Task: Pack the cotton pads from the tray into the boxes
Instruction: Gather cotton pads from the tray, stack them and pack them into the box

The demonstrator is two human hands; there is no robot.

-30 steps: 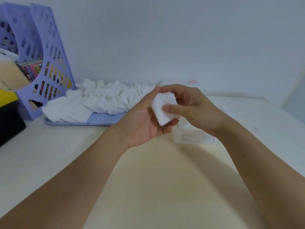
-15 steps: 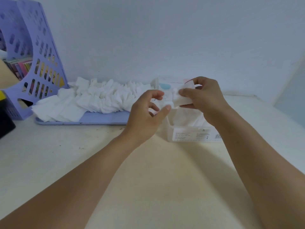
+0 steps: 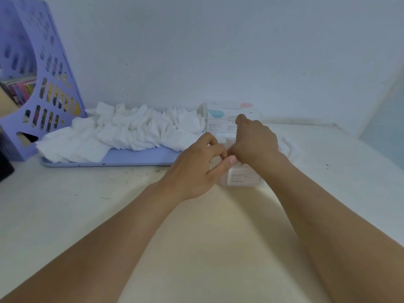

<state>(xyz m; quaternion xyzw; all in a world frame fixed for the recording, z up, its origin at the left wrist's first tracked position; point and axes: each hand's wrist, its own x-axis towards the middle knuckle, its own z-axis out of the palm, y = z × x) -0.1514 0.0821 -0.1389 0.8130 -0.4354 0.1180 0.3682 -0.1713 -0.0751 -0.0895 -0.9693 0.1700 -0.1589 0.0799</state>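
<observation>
A heap of white cotton pads point(image 3: 131, 132) covers a lilac tray point(image 3: 131, 159) at the back left. To its right stands a clear plastic box point(image 3: 244, 179) with its lid point(image 3: 227, 114) tipped up behind it. My right hand point(image 3: 255, 141) reaches down into the box. Its fingers are bent under and hidden, and a white pad edge point(image 3: 229, 142) shows at its left side. My left hand point(image 3: 196, 167) is at the box's near left corner, fingers curled at the rim and thumb against the front wall. More white pads point(image 3: 288, 145) show at the box's right end.
A lilac perforated file holder point(image 3: 43, 88) with books stands at the far left, with a dark object point(image 3: 5, 169) in front of it. The wall runs close behind the tray and box. Bare cream tabletop point(image 3: 87, 204) lies in front.
Both hands moved forward and down from chest height. The pads my right hand held went into the box. My left hand let go of them and came to the box's corner.
</observation>
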